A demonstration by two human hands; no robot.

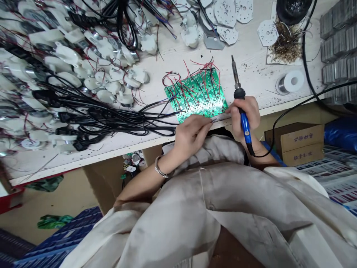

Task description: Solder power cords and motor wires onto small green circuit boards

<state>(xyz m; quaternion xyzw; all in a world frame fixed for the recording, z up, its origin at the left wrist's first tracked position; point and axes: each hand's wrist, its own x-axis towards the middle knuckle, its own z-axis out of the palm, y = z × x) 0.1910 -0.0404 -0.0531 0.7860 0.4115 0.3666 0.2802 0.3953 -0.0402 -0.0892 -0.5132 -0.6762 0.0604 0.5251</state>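
My right hand (249, 115) is wrapped round the blue handle of a soldering iron (244, 123), whose metal tip points away from me, above the table. Near the table's front edge, my left hand (192, 136) has thumb and fingers pinched on the thin end of a wire (214, 120); most of it is hidden. Just beyond both hands lies a green circuit board panel (198, 95), with several red and black wires standing along its far side. Black power cables (134, 121) run from the left up to the panel and my left hand.
Many white plastic motors (111, 70) with wires crowd the left of the table. White octagonal plates (225, 15) lie at the back. Far right are a solder spool (291, 82), a dirty pad with brown crumbs (287, 50) and stacked grey pieces (338, 41). The iron's cord (290, 104) loops rightward.
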